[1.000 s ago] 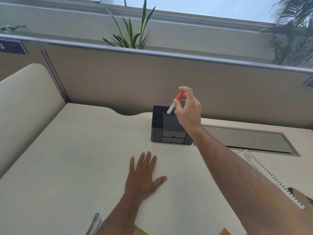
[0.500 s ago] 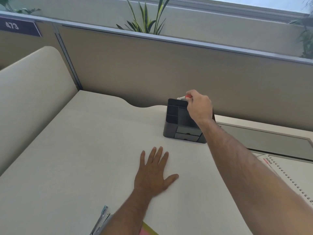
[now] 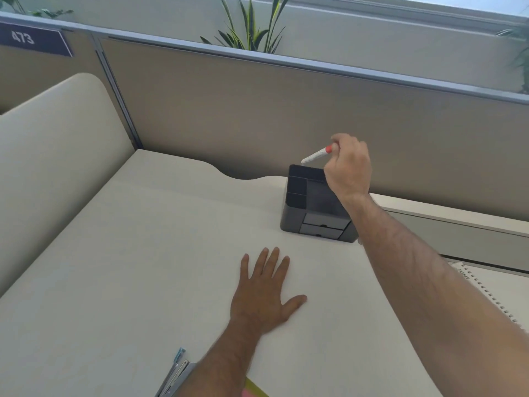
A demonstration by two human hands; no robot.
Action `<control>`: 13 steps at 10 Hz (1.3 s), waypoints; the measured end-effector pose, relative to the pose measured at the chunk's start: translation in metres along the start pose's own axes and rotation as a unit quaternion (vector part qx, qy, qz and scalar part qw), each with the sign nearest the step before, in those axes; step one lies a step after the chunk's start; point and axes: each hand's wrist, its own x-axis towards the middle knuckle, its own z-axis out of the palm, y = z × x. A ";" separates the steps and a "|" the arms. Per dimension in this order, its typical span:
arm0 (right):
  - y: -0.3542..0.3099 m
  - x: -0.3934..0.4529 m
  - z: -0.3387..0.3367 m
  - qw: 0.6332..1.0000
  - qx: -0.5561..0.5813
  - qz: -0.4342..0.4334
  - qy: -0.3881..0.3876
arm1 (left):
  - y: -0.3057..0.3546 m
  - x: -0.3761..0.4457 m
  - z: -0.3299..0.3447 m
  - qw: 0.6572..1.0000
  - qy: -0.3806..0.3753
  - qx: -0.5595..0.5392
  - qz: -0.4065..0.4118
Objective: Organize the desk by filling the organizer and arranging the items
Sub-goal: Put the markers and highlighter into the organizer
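Above organizer (image 3: 312, 204): right hand (image 3: 350, 167) pinches marker (image 3: 316, 155), cap end hidden | left hand (image 3: 264, 293) flat on desk (image 3: 114, 267)

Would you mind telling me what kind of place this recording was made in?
Most likely an open-plan office cubicle. A fabric partition with a numbered plate reading 473 walls in a pale desk, which bears a dark desk organizer and a spiral-bound calendar.
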 end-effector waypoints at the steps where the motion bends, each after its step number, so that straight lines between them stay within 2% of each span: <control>1: -0.003 0.002 -0.009 0.999 0.008 -0.015 0.037 | 0.000 0.000 0.000 1.000 -0.001 -0.001 -0.001; 2: -0.002 0.002 -0.012 0.999 -0.006 -0.015 0.028 | 0.001 0.000 -0.001 1.000 -0.003 0.003 -0.001; 4: 0.013 -0.009 0.002 0.990 -0.087 -0.006 -0.111 | 0.000 0.000 -0.001 1.000 -0.007 0.000 -0.002; 6: 0.014 -0.016 0.010 0.973 -0.112 0.053 -0.196 | 0.000 0.000 0.000 1.000 -0.017 0.002 -0.006; 7: 0.016 -0.016 0.008 0.969 -0.106 0.064 -0.213 | 0.001 0.000 -0.001 1.000 -0.019 0.001 -0.008; 8: 0.018 -0.021 -0.003 0.978 -0.102 0.033 -0.179 | 0.001 0.000 -0.003 1.000 -0.023 0.003 -0.008; 9: 0.007 -0.044 -0.022 0.992 0.005 0.018 -0.129 | 0.002 -0.001 -0.007 0.999 -0.041 0.012 -0.011; 10: -0.012 -0.099 -0.052 0.965 0.166 -0.009 -0.204 | 0.003 -0.001 -0.010 0.998 -0.055 0.017 -0.014; 11: -0.019 -0.180 -0.087 0.912 0.216 -0.103 -0.332 | 0.004 -0.001 -0.013 0.996 -0.084 0.041 -0.004; 12: -0.015 -0.251 -0.121 0.843 0.245 -0.160 -0.451 | 0.006 -0.002 -0.016 0.995 -0.092 0.042 -0.014; 13: -0.008 -0.292 -0.136 0.791 0.231 -0.227 -0.519 | 0.010 -0.006 -0.016 0.995 -0.091 0.034 -0.029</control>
